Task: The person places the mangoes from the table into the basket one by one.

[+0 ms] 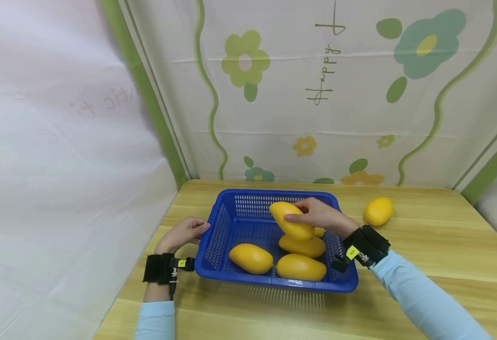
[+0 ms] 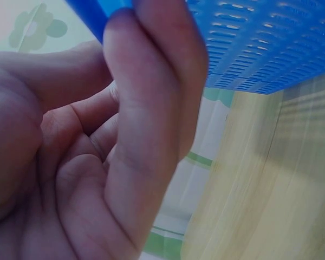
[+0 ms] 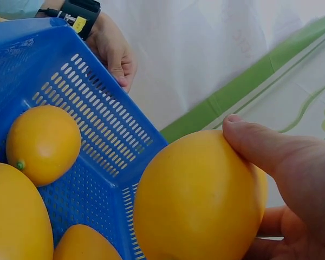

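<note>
My right hand [image 1: 322, 216] grips a yellow mango [image 1: 290, 221] above the right half of a blue plastic basket [image 1: 248, 230]. In the right wrist view the thumb lies along the top of that mango, with fingers behind it. At the basket's left side, my left hand [image 1: 185, 233] pinches the rim between thumb and fingers. Several mangoes lie in the basket: one at the front left [image 1: 251, 259], one at the front right [image 1: 301, 267], another just behind it [image 1: 303, 246]. A further one [image 1: 319, 232] is mostly hidden under the right hand.
A single mango [image 1: 378, 211] lies on the wooden table [image 1: 435, 245], to the right of the basket. White cloth with printed flowers [image 1: 274, 118] hangs behind the table, and more white cloth [image 1: 70, 156] hangs at the left.
</note>
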The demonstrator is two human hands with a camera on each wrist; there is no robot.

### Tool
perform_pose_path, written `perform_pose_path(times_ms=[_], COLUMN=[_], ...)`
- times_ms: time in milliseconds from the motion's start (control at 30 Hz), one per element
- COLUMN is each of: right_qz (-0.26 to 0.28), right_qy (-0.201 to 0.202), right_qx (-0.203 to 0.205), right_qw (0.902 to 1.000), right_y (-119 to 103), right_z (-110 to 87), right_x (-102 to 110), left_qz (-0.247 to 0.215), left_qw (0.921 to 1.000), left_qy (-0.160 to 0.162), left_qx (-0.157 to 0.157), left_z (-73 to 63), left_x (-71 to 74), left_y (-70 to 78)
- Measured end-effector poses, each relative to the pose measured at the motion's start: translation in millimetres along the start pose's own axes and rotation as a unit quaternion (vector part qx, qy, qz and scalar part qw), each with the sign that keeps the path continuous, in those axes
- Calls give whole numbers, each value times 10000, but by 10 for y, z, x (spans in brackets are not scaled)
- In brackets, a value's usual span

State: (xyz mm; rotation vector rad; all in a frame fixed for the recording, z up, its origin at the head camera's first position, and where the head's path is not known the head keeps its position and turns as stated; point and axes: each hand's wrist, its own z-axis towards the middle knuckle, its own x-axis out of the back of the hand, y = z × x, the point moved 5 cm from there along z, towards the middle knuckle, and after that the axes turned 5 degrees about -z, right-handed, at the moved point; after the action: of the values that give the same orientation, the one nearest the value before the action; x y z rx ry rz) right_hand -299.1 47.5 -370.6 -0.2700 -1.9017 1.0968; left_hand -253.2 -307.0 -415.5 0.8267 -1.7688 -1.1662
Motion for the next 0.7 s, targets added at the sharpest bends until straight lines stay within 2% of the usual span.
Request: perform_pose_path(times_ms=[467,700], right_qz=[-50,-5], right_qy=[-139,-143], right_qx=[18,-115], right_qw=[9999,9998], right_y=[-9,-41], right_z=[99,127], right_x=[-63,-87], left_qz=[-11,-19], left_qw=[10000,10000], left_qy=[45,5], left_qx=[13,-48], left_z=[1,-1], left_x=[5,5], left_y=[-13,-13])
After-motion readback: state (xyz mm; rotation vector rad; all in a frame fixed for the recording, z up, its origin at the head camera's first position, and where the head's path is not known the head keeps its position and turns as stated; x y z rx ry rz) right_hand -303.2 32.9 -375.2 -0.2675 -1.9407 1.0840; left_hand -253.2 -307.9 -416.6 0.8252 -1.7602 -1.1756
